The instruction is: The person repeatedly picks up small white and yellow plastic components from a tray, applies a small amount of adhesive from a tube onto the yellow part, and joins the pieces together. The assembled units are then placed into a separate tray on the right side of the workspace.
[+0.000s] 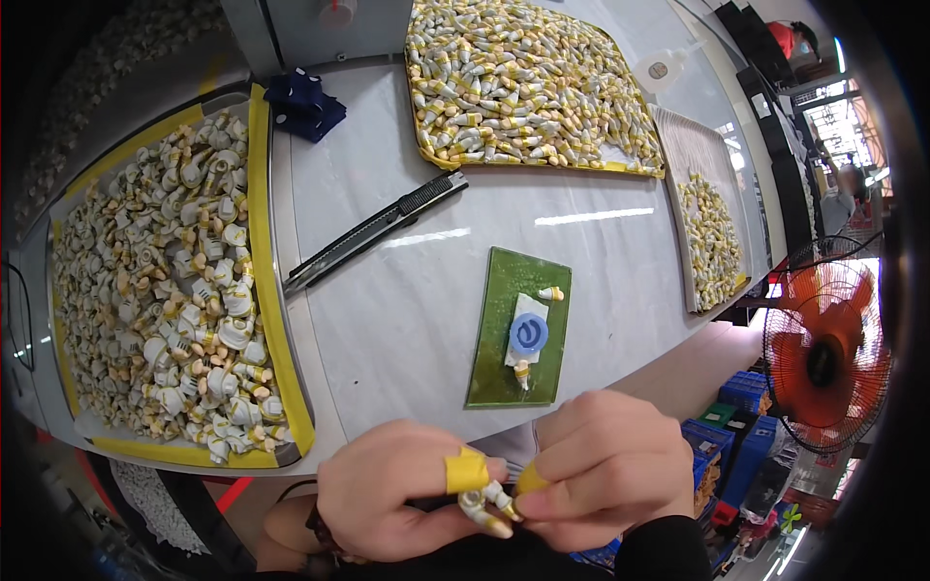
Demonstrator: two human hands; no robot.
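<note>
Close to my body, my left hand (pixel 387 494) is closed on a small white figurine part (pixel 480 510) with a peach-coloured end. Yellow tape (pixel 467 472) wraps one of its fingers. My right hand (pixel 615 465) meets it, thumb and fingers pinching a small white-and-gold piece (pixel 503 497) against that part; its far end is hidden by the fingertips. Just beyond the hands lies a green plate (pixel 487 373) bearing a white paper square (pixel 524 302), a blue round cap-like disc (pixel 529 334) and two small white-and-gold pieces (pixel 523 374).
Left stands a yellow-edged tray (pixel 260 194) heaped with white figurine parts. A tray (pixel 542 167) of small white-and-gold pieces sits at the back, another tray (pixel 675 194) to its right. A black utility knife (pixel 378 230), dark blue cloth (pixel 305 104), white squeeze bottle (pixel 662 70) and orange fan (pixel 823 358) are around.
</note>
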